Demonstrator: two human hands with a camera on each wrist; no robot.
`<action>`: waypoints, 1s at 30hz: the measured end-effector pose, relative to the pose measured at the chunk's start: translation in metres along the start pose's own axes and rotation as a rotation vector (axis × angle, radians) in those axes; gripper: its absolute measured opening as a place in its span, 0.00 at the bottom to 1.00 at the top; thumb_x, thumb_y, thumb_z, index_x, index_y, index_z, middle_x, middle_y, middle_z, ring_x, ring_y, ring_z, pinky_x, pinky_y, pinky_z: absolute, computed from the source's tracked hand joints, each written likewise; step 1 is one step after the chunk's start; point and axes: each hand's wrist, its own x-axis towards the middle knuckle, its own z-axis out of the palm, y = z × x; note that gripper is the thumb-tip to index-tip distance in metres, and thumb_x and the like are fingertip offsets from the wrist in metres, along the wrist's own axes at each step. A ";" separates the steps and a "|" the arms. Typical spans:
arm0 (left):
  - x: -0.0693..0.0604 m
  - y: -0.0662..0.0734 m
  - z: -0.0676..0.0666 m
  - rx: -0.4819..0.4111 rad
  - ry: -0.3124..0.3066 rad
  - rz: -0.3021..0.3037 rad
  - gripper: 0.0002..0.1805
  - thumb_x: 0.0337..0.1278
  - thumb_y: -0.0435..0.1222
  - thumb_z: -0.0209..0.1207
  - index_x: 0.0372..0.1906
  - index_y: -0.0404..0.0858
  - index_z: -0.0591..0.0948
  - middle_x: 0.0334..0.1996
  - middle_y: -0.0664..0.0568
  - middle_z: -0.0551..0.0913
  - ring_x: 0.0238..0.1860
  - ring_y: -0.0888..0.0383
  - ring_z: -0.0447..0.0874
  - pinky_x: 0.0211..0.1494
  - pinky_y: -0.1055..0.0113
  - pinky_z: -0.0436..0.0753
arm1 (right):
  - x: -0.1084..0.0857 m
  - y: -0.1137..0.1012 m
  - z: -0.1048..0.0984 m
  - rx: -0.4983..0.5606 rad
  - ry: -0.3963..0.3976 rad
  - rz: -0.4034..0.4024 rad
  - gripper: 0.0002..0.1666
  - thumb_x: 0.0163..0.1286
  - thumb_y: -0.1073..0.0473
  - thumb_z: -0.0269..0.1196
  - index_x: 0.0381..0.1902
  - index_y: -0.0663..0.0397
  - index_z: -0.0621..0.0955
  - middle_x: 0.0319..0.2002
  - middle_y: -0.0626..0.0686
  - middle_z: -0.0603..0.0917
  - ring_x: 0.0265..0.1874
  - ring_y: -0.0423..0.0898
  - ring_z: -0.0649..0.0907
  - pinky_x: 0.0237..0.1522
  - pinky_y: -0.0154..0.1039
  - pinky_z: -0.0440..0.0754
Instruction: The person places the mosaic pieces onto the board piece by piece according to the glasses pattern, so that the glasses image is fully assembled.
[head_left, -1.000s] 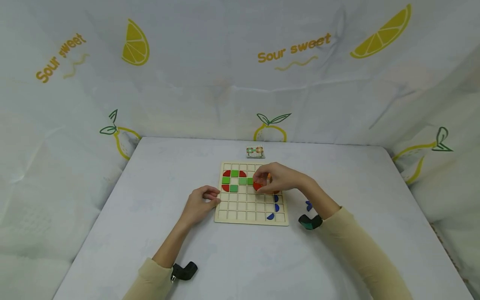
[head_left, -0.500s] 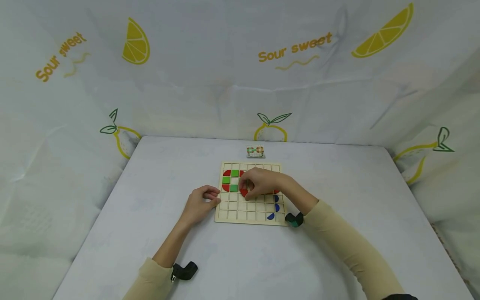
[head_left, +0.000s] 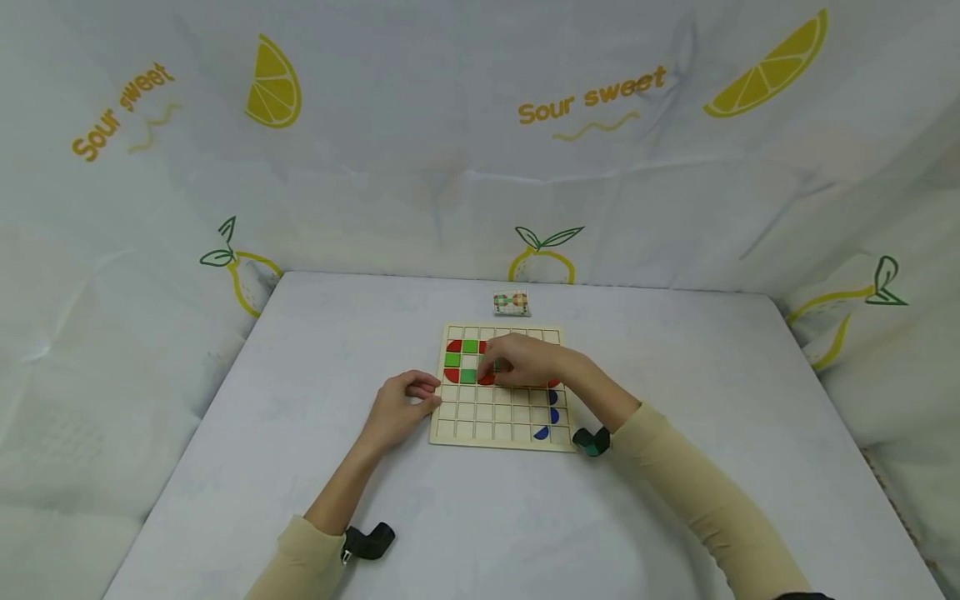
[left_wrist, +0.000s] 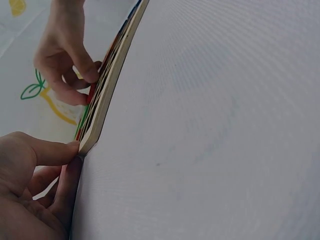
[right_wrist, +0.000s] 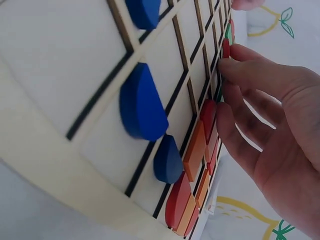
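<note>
A pale wooden grid board (head_left: pixel 495 414) lies flat on the table. My left hand (head_left: pixel 402 408) touches its left edge with thumb and fingertips, which the left wrist view also shows at the board corner. Over the board's upper middle, my right hand (head_left: pixel 525 360) pinches a red rounded tile (right_wrist: pixel 226 48) between thumb and finger, beside a green square tile (head_left: pixel 468 377). Red and green tiles fill part of the upper left grid. Blue half-round tiles (right_wrist: pixel 143 102) sit on the right side. Orange tiles (right_wrist: pixel 194 150) and red ones near them are partly hidden by the right hand in the head view.
A small printed card (head_left: pixel 512 303) lies behind the board. The table (head_left: pixel 480 508) has a white cover, and a white cloth with lemon prints hangs behind. Each wrist carries a black camera (head_left: pixel 368 542).
My right hand has moved left across the board with the red tile and lowered it against the grid beside the green tile. The left hand has stayed at the board's edge.
</note>
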 end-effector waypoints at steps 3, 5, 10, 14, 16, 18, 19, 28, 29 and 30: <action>0.000 0.000 0.000 0.003 0.001 -0.002 0.12 0.65 0.30 0.71 0.52 0.36 0.89 0.41 0.47 0.90 0.43 0.59 0.85 0.51 0.69 0.80 | 0.001 0.000 0.001 -0.047 0.043 -0.015 0.14 0.75 0.67 0.67 0.53 0.51 0.91 0.51 0.50 0.90 0.42 0.41 0.81 0.48 0.35 0.83; 0.000 0.000 0.000 0.007 0.002 0.000 0.12 0.65 0.30 0.71 0.52 0.36 0.89 0.41 0.47 0.90 0.43 0.59 0.85 0.52 0.68 0.80 | 0.002 -0.002 0.002 -0.081 0.071 -0.006 0.12 0.75 0.66 0.68 0.51 0.51 0.92 0.50 0.49 0.91 0.42 0.41 0.83 0.50 0.37 0.84; 0.000 -0.001 0.000 0.010 0.004 0.001 0.12 0.65 0.30 0.71 0.52 0.36 0.89 0.41 0.47 0.90 0.43 0.58 0.86 0.52 0.67 0.80 | 0.003 -0.006 0.004 -0.133 0.126 0.031 0.08 0.74 0.64 0.70 0.47 0.48 0.93 0.47 0.47 0.93 0.42 0.41 0.85 0.52 0.41 0.86; 0.000 -0.002 0.000 0.010 0.006 -0.005 0.12 0.65 0.30 0.71 0.52 0.36 0.89 0.41 0.47 0.90 0.43 0.58 0.85 0.51 0.69 0.80 | 0.003 -0.006 0.005 -0.136 0.157 0.052 0.06 0.74 0.63 0.72 0.45 0.48 0.93 0.46 0.47 0.93 0.39 0.40 0.85 0.48 0.39 0.86; 0.000 -0.002 0.000 0.010 0.006 -0.008 0.12 0.65 0.30 0.71 0.52 0.37 0.89 0.41 0.47 0.90 0.43 0.58 0.85 0.50 0.71 0.80 | 0.002 -0.005 0.006 -0.126 0.166 0.064 0.06 0.74 0.62 0.72 0.45 0.48 0.92 0.46 0.47 0.92 0.39 0.40 0.84 0.47 0.39 0.85; 0.000 -0.002 0.000 0.009 0.005 -0.008 0.12 0.65 0.30 0.71 0.52 0.37 0.89 0.41 0.47 0.90 0.43 0.58 0.85 0.50 0.71 0.80 | -0.001 -0.004 0.005 -0.115 0.171 0.070 0.05 0.74 0.61 0.72 0.45 0.47 0.92 0.46 0.46 0.92 0.39 0.40 0.84 0.48 0.38 0.85; 0.000 -0.002 0.000 0.006 0.005 -0.010 0.12 0.65 0.30 0.71 0.52 0.37 0.88 0.41 0.47 0.89 0.43 0.58 0.85 0.50 0.71 0.80 | -0.002 -0.003 0.005 -0.106 0.171 0.073 0.05 0.74 0.60 0.72 0.45 0.47 0.92 0.46 0.46 0.92 0.38 0.40 0.83 0.48 0.37 0.85; 0.000 0.000 0.002 0.002 0.004 -0.009 0.12 0.65 0.30 0.72 0.52 0.36 0.88 0.41 0.47 0.89 0.43 0.58 0.85 0.49 0.70 0.80 | -0.026 -0.002 -0.003 -0.043 0.144 0.133 0.05 0.74 0.57 0.72 0.45 0.47 0.91 0.42 0.45 0.91 0.36 0.38 0.82 0.46 0.37 0.83; 0.000 0.000 0.002 0.002 0.005 -0.009 0.12 0.65 0.30 0.72 0.52 0.36 0.88 0.41 0.47 0.89 0.43 0.57 0.85 0.49 0.69 0.80 | -0.030 -0.001 -0.004 -0.039 0.142 0.142 0.05 0.75 0.57 0.72 0.45 0.47 0.91 0.42 0.44 0.90 0.37 0.38 0.82 0.47 0.37 0.82; -0.001 0.001 0.001 0.003 0.006 -0.006 0.12 0.65 0.30 0.71 0.52 0.36 0.88 0.41 0.47 0.89 0.43 0.57 0.85 0.49 0.70 0.80 | -0.035 0.000 -0.004 -0.032 0.141 0.147 0.05 0.75 0.57 0.72 0.45 0.47 0.91 0.41 0.43 0.90 0.37 0.38 0.82 0.47 0.37 0.82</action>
